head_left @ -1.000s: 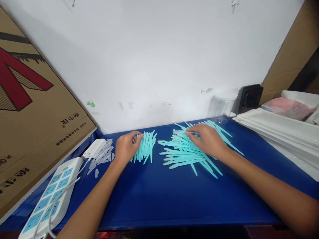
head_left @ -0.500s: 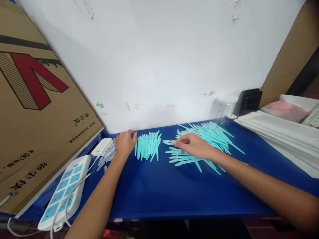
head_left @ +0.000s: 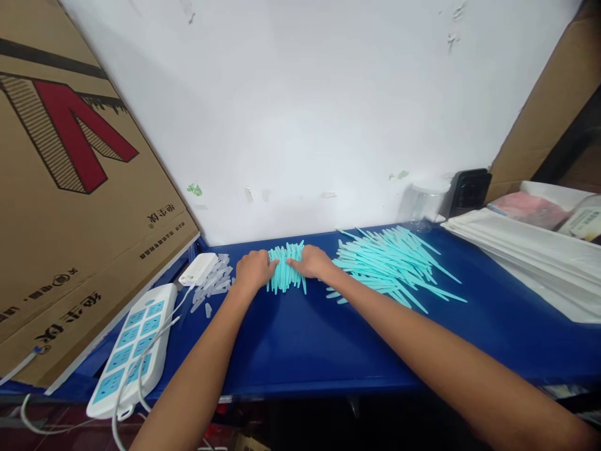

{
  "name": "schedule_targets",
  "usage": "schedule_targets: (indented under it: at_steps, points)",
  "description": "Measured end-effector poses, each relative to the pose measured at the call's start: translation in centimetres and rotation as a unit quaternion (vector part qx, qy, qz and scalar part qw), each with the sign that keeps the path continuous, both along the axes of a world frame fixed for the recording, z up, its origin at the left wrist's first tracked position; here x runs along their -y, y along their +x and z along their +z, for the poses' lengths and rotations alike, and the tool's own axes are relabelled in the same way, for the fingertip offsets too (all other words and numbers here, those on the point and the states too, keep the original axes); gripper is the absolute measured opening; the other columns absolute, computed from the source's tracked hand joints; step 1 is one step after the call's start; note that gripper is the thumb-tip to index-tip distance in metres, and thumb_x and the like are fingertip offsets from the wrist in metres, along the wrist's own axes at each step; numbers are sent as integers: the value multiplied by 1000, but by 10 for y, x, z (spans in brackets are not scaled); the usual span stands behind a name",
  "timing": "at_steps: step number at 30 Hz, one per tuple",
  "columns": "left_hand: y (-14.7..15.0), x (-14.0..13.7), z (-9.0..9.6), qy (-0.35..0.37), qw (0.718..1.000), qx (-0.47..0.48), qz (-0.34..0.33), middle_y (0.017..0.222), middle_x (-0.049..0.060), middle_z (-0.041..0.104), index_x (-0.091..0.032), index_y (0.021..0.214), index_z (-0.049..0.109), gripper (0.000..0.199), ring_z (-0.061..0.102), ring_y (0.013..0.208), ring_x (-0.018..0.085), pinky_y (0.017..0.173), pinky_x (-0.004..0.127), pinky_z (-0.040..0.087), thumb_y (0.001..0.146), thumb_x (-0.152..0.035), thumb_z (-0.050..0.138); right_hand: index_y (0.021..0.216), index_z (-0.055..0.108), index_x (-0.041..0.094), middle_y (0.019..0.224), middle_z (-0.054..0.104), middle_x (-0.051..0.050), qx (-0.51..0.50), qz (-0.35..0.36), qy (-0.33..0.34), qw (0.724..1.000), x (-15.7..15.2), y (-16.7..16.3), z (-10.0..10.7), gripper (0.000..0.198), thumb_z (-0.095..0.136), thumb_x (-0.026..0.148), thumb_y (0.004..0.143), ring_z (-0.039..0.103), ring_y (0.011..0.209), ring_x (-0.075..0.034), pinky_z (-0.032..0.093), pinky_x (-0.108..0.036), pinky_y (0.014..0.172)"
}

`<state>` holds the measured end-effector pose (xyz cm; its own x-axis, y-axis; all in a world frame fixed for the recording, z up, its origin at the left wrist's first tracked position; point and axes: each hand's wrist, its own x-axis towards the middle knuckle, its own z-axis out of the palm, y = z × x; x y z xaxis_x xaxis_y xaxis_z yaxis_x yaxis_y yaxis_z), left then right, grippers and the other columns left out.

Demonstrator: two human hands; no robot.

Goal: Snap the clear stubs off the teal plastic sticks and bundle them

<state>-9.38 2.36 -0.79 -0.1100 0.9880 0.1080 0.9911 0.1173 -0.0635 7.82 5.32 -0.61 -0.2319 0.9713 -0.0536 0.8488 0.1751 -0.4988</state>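
Note:
A row of slim turquoise sticks [head_left: 286, 275], tapered and plastic-looking, stands side by side on the blue table [head_left: 300, 351]. My left hand [head_left: 256, 268] presses in on the row's left side, thumb in front and fingers curled behind. From the right, my right hand [head_left: 313, 260] squeezes the same row, its thumb also on the near face. The two thumb tips almost meet. Farther right lies a loose heap of more turquoise sticks [head_left: 394, 263], partly behind my right forearm. Small translucent pieces [head_left: 216, 279] are piled to the left of my left hand.
A white adapter [head_left: 199, 269] sits beside the translucent pieces, and a white power strip [head_left: 134, 351] with cables lies at the left. A large cardboard box [head_left: 89, 250] borders that side. At back right are a clear tub [head_left: 427, 203] and white sheets [head_left: 526, 257]. A white wall stands behind.
My right hand has moved left from the heap to the row. Both hands now squeeze the row from its sides, and its sticks stand closer together and straighter.

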Motion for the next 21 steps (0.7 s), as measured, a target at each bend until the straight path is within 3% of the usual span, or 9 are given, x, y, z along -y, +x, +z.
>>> schedule_targets:
  at_steps: [3,7,12,18,21]
  points:
    - [1,-1,-1,-8,1000,5,-4,108,17,75,-18,104,72,44,71,101,34,84,40,53,96,-54,47,103,76,10,110,74,-22,43,0,-2,999,-3,-10,-4,51,70,58,86,73,104,-34,56,-36,79]
    - [2,-2,-2,-14,1000,5,0,111,19,74,-18,106,71,45,71,104,35,86,41,53,97,-53,45,124,69,7,128,66,-26,75,0,17,997,2,-24,-2,56,64,53,92,66,119,-36,55,-40,92]
    - [2,-1,-2,-13,1000,5,8,107,19,75,-18,103,71,46,71,102,36,83,43,54,97,-55,43,122,68,2,126,64,-29,107,-20,3,994,7,-44,3,52,69,43,90,66,117,-36,56,-41,91]
    - [1,0,-2,-6,1000,2,15,104,18,75,-20,99,71,46,71,101,37,82,43,53,96,-58,44,129,62,14,129,64,-12,140,-25,-35,989,1,-45,2,37,66,35,98,66,108,-25,57,-45,90]
    - [2,0,-2,-5,1000,1,15,105,17,75,-21,99,71,47,71,101,37,82,43,53,95,-59,44,130,61,15,130,63,-12,144,-27,-45,988,-2,-42,-1,38,66,35,98,66,109,-25,57,-45,91]
